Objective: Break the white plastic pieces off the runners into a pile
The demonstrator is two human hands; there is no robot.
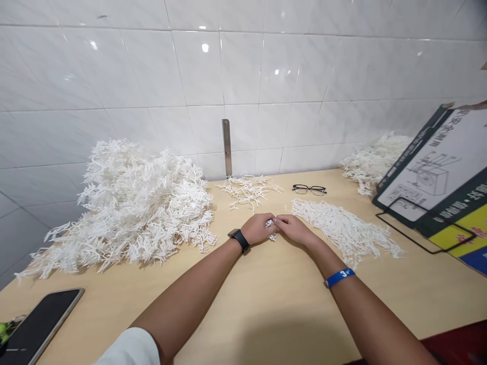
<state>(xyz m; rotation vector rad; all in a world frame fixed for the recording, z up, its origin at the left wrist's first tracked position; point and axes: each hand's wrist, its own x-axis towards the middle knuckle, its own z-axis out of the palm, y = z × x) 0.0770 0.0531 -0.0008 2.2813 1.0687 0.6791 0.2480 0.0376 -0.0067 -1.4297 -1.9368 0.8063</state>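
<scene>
Both hands meet mid-table. Left hand (258, 228) and right hand (292, 229) are curled shut, fingertips pinched together on one small white plastic piece (270, 223) held between them, just above the table (266, 304). I can't tell whether it's one sprig or two pressed together; too small and half hidden by the fingers.

Risks I see from here:

- Grip is fingertip-only on a thin, branchy part. Too much twist and I'd expect a prong to snap or the piece to flick out of the pinch.
- If it drops, it lands on pale wood next to loose white bits (249, 190) and the flat spread of sorted pieces (342, 228) just right of the right hand. Same colour, same shape, so it's easily lost or mixed into the wrong group.
- Right forearm lies close beside that flat spread. A sideways sweep of the wrist, with the blue wristband (338, 277), would likely scatter it.
- Big pile (129, 208) on the left is heaped loosely, edge near the left forearm and the watch (239, 239). A catch on the strap could drag tangled sprigs across.
- Glasses (309, 189) sit behind the hands, well apart; low risk unless someone reaches for the far pile (371, 159).
- Phone (40, 324) is at the near left table edge; an elbow pull-back could knock it off.
</scene>
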